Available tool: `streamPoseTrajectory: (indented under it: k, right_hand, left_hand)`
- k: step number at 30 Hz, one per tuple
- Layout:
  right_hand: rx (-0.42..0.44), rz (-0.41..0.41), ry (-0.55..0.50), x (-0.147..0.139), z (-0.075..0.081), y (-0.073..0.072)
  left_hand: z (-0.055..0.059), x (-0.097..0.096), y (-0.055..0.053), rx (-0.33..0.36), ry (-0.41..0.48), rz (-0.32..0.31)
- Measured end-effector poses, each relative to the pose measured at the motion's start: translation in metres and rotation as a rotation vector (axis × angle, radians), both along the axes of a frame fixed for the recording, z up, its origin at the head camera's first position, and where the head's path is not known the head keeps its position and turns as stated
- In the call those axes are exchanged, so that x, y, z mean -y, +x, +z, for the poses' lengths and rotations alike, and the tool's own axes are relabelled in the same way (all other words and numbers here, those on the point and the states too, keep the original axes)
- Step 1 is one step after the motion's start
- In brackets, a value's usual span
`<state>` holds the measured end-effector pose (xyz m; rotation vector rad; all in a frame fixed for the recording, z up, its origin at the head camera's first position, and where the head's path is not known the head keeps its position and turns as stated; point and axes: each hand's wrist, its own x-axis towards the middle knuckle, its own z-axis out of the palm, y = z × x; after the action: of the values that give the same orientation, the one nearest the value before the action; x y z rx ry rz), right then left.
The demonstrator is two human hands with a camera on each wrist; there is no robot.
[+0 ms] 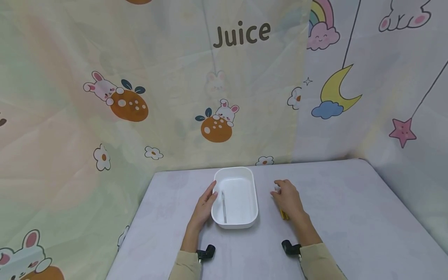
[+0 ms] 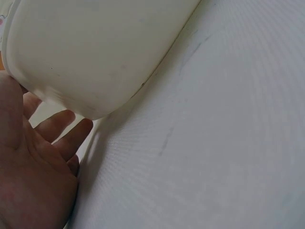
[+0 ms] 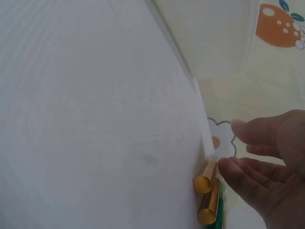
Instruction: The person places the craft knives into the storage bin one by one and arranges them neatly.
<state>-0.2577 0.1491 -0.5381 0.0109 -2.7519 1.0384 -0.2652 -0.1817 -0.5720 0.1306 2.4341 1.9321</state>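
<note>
So far, one pen [image 1: 223, 207] is laid in the white tray [image 1: 252, 210], steadied by the left hand [image 1: 204, 206]'s straight fingers; gold-capped pens [image 3: 208, 191] are covered by the loosely curled right hand [image 1: 287, 197], ungripped.

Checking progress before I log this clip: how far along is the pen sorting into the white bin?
Done: one grey pen lies inside the white bin. In hand: the left hand rests against the bin's left wall; the right hand reaches over the gold-capped pens on the table, not yet gripping. Left: those pens remain outside the bin.

L hand [image 1: 204, 205] flat, R hand [image 1: 287, 196] relaxed.
</note>
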Motion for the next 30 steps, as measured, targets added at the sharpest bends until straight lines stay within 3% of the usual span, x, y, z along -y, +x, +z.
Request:
streamPoseTrajectory:
  k: [30]
  right_hand:
    - [0.092, 0.061, 0.088, 0.015, -0.002, 0.001]
  left_hand:
    - [0.001, -0.001, 0.001, -0.017, -0.024, 0.001]
